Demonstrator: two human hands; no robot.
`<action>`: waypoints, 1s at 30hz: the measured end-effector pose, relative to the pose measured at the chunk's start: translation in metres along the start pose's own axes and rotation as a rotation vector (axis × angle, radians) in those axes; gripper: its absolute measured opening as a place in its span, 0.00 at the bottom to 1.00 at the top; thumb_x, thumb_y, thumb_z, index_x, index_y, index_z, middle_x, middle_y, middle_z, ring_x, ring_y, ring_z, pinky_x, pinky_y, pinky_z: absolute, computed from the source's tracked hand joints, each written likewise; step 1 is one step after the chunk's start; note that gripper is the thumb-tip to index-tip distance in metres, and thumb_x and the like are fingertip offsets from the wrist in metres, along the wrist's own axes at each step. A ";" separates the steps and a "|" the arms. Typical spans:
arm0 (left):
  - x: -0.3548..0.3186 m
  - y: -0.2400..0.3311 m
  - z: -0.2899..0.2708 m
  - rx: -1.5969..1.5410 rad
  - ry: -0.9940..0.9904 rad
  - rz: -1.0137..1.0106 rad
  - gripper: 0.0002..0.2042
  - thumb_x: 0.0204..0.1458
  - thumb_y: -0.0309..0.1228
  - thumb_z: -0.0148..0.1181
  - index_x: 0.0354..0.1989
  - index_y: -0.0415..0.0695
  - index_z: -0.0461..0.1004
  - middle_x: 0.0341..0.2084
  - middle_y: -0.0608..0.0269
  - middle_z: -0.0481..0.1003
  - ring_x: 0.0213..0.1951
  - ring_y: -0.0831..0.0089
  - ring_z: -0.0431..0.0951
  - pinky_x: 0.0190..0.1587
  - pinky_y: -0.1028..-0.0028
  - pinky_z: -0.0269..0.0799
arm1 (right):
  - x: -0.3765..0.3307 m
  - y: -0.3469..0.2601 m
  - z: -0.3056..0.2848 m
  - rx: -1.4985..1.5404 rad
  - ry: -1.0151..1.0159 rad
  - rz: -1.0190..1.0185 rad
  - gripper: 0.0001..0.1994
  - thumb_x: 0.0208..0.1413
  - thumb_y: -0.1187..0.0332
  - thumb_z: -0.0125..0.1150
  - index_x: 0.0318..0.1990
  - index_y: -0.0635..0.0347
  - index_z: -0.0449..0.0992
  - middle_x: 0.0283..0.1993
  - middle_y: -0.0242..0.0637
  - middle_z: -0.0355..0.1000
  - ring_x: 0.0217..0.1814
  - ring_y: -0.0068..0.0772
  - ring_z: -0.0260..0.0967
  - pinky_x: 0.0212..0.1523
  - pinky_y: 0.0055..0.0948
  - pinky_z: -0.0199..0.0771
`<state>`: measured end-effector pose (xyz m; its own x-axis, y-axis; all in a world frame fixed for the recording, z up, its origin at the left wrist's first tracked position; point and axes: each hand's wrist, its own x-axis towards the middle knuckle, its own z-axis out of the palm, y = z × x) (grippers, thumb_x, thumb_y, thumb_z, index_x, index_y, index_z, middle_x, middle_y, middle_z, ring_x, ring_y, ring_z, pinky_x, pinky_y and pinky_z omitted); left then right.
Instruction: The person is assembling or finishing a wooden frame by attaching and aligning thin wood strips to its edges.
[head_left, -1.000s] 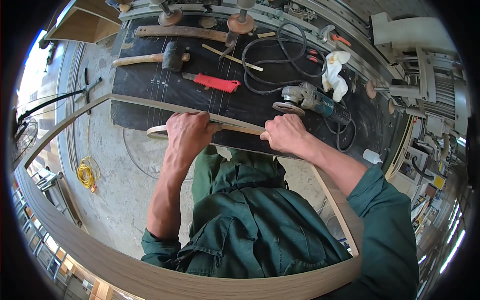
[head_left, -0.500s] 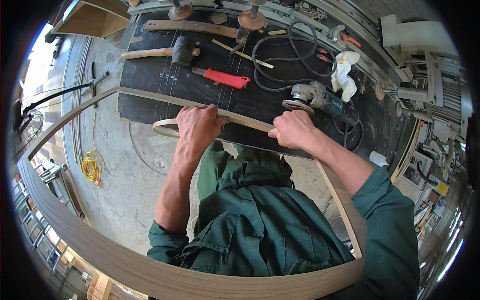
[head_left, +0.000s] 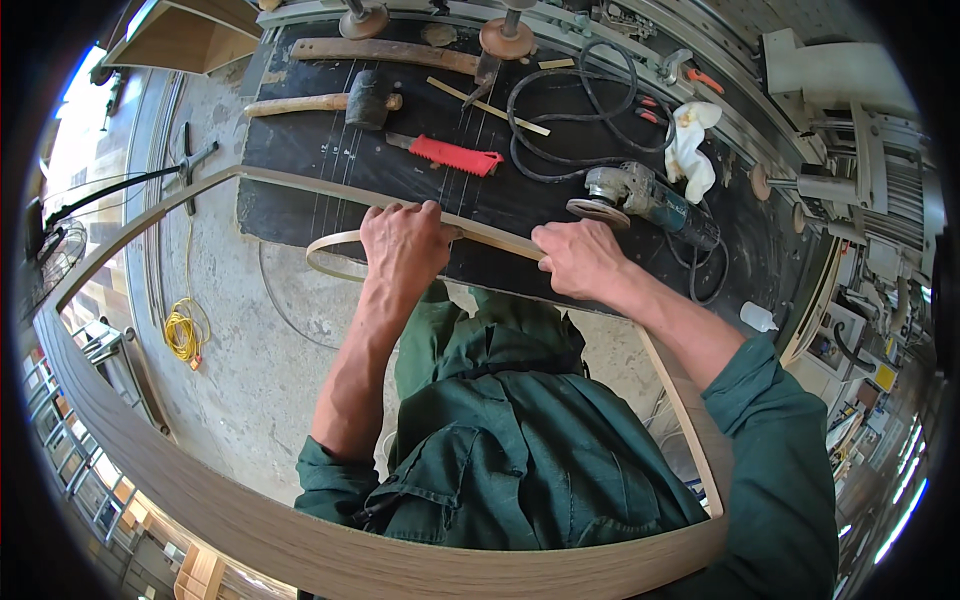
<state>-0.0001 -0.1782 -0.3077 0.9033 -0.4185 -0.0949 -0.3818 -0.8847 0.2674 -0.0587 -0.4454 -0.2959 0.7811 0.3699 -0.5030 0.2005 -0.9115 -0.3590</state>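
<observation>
A large curved wooden frame [head_left: 300, 545] rings my body, its far rail crossing in front of a black-topped bench. A thin pale wooden edging strip [head_left: 490, 238] lies along that rail between my hands, and its loose end curls in a loop at the left. My left hand [head_left: 402, 240] is closed over the rail and the strip, the thumb pointing right along it. Further right, my right hand [head_left: 580, 258] is closed on the same rail, fingers bent over its top edge. The undersides of both grips are hidden.
On the bench [head_left: 740, 255] lie a rubber mallet [head_left: 368, 100], a hammer [head_left: 400, 55], a red-handled saw [head_left: 455, 156], an angle grinder [head_left: 650, 205] with a looping black cable, and a white cloth [head_left: 692, 150]. A white bottle [head_left: 758, 317] stands at right. A yellow cable [head_left: 182, 330] is coiled on the floor.
My right hand has shifted slightly left and up along the rail, its fingers more bent over the edge. My left hand has moved a little up and right. The frame stays nearly still.
</observation>
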 end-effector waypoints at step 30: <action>0.040 -0.044 -0.011 -0.037 -0.231 0.050 0.16 0.43 0.46 0.75 0.26 0.45 0.86 0.23 0.50 0.81 0.32 0.48 0.85 0.34 0.53 0.78 | 0.060 -0.022 -0.008 0.347 0.101 -0.038 0.14 0.56 0.59 0.69 0.29 0.62 0.79 0.36 0.49 0.76 0.43 0.58 0.78 0.45 0.50 0.76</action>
<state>0.0551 -0.1534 -0.3126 0.8130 -0.5012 -0.2963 -0.4137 -0.8554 0.3117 -0.0116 -0.4047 -0.3120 0.8348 0.3671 -0.4103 0.0313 -0.7757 -0.6303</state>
